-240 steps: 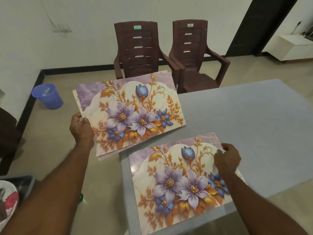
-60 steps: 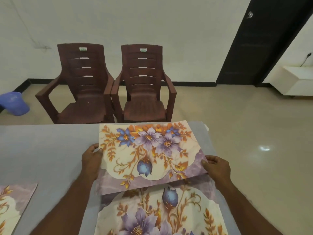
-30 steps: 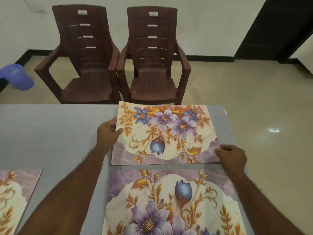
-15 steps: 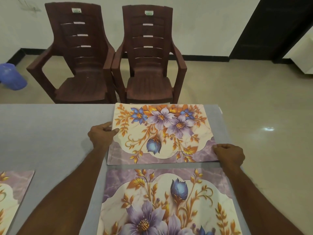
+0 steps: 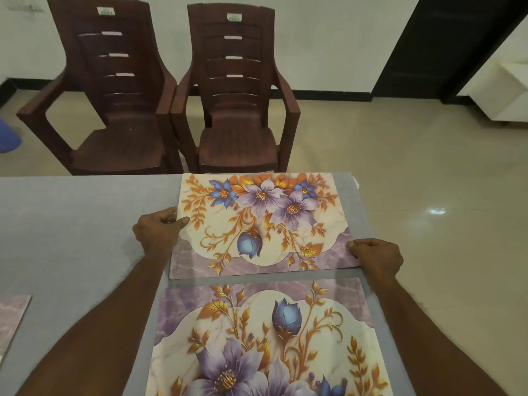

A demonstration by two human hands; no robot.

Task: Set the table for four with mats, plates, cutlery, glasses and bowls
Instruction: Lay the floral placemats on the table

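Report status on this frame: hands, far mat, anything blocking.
Left hand grips far mat at its left edge; right hand grips its near right corner. Mat flat on table, square to near mat. Nothing blocking.

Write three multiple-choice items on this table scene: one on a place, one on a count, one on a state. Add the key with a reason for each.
1. Where does the far floral mat lie?
A. at the table's far edge, before the right-hand brown chair
B. on a chair seat
C. on the floor

2. How many mats show on the grey table?
A. one
B. three
C. five

3. What are the hands doing?
A. both hang away from the table
B. both stack plates
C. left hand and right hand hold the far mat's side edges

Key: 1 A, its far edge meets the table edge below that chair. 2 B, the far mat, the near mat and a mat corner at left. 3 C, fingers curl at both edges.
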